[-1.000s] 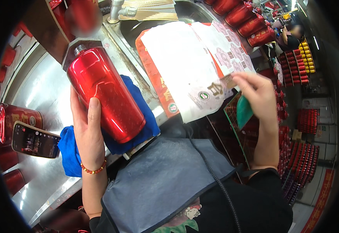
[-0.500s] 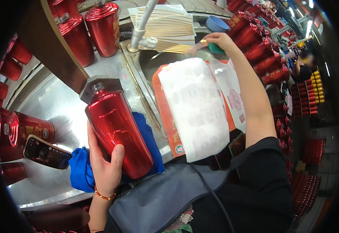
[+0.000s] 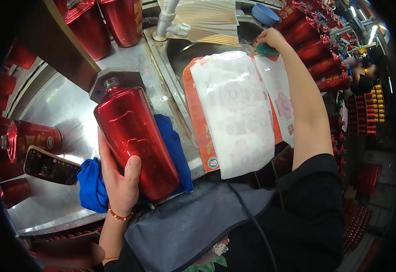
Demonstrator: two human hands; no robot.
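My left hand (image 3: pixel 121 188) grips the lower left side of a glossy red bottle (image 3: pixel 132 143), thumb across its front. Tilted, the bottle has its bare neck toward a dark angular block (image 3: pixel 99 86) on a brown post, and a blue cloth (image 3: pixel 173 149) lies under its right side. At the far right of the sink, my right hand (image 3: pixel 273 39) has its fingers drawn together. A green object (image 3: pixel 266 49) shows just beneath them; whether they hold it is unclear. Nearer me lie white printed transfer sheets (image 3: pixel 236 113) on an orange-red board (image 3: pixel 200 122).
A phone (image 3: pixel 51 166) leans at left near several red bottles (image 3: pixel 34 138) and a bunched blue cloth (image 3: pixel 92 185). The sink (image 3: pixel 186 50) has a white tap (image 3: pixel 166 25) and a gold-striped sheet (image 3: pixel 209 22) over it. A blue bowl (image 3: pixel 265 14) stands behind. Rows of red bottles line the right.
My right hand has moved right and slightly toward me; the clear film pinched in it before no longer shows plainly. My left hand keeps its hold on the bottle. The whole view has shifted.
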